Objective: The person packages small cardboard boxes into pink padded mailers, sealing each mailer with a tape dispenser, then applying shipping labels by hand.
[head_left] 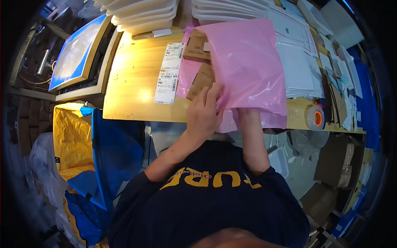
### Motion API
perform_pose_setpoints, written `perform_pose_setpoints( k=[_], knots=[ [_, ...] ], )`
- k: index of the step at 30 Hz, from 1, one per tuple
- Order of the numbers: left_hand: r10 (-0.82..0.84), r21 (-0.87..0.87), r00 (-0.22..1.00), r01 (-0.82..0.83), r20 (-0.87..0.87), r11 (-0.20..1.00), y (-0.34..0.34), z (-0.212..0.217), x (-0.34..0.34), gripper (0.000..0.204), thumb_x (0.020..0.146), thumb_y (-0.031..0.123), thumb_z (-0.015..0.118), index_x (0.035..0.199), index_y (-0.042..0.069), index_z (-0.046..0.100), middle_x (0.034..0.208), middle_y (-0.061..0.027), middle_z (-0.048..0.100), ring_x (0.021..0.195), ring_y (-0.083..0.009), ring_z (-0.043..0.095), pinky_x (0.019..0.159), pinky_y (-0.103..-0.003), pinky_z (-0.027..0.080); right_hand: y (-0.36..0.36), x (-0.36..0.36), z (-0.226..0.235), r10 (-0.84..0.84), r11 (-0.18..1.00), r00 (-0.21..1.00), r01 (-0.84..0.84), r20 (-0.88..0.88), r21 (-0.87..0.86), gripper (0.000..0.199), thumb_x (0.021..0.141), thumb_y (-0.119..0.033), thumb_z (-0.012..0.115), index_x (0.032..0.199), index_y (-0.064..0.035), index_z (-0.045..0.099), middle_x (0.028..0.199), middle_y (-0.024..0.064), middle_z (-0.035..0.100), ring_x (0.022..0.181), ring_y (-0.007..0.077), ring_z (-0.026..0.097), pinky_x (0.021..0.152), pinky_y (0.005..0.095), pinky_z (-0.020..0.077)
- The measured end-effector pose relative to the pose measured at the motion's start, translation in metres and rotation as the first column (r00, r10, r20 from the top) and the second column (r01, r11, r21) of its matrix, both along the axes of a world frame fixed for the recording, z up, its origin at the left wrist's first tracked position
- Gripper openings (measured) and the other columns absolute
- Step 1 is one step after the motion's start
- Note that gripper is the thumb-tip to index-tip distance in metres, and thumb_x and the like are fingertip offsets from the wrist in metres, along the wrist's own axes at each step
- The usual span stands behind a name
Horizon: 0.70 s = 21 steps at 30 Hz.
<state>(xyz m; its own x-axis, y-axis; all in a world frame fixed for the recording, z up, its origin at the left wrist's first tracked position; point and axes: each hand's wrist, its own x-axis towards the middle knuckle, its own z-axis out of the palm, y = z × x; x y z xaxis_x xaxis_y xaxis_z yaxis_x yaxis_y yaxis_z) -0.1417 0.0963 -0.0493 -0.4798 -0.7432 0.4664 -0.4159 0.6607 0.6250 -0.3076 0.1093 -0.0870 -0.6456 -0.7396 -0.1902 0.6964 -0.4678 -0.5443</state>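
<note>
A large pink plastic bag (248,62) lies on the wooden table in front of me. Two small brown cardboard boxes, an upper box (196,45) and a lower box (202,78), lie at its left edge on more pink film, partly covered by the bag. My left hand (204,109) is closed at that edge, with pink film gathered beside its fingers and the fingertips against the lower box. From below, my right hand (249,118) reaches under the pink film; only its wrist shows, and the fingers are hidden. Left of the boxes, two white printed labels (168,73) lie flat.
Stacked white trays (144,18) stand at the back. A monitor (78,53) is at the left, above a blue and yellow bag (111,153). White sheets (295,62) are piled on the right, near a tape roll (316,117) at the front edge.
</note>
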Motion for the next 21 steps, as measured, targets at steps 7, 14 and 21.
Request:
perform_pose_setpoints(
  k=[7,14,21],
  knots=[
    [-0.083,0.128,0.992,0.094,-0.092,0.987,0.027,-0.006,0.038,0.047,0.077,-0.011,0.062,0.121,0.007,0.061,0.101,-0.0092,0.059,0.071,-0.0238,0.058,0.063,-0.032,0.047,-0.032,0.053,0.029,0.156,0.962,0.987,-0.142,-0.042,0.231,0.045,0.105,-0.028,0.056,0.148,-0.0146,0.05,0.14,0.0102,0.06,0.125,0.0266,0.059,0.104,0.0434,0.0508],
    [0.031,0.381,0.981,0.046,-0.193,0.923,-0.004,-0.014,0.059,0.044,0.077,-0.015,0.058,0.117,0.003,0.061,0.088,-0.0055,0.053,0.067,-0.0167,0.048,0.061,-0.029,0.044,-0.025,0.065,0.05,0.211,0.846,0.971,-0.238,0.11,0.478,0.045,0.106,-0.031,0.052,0.148,-0.0143,0.05,0.142,0.0087,0.058,0.127,0.0243,0.056,0.104,0.0433,0.0491],
    [0.018,0.44,0.976,0.081,-0.216,0.895,-0.004,-0.02,0.062,0.043,0.077,-0.015,0.058,0.115,0.003,0.062,0.087,-0.0048,0.051,0.067,-0.0152,0.048,0.06,-0.027,0.042,0.026,0.042,0.027,0.237,0.963,0.963,-0.25,0.132,0.098,0.036,0.104,-0.018,0.061,0.138,-0.0097,0.056,0.128,0.0101,0.064,0.115,0.0184,0.061,0.101,0.0355,0.0495]
  ],
)
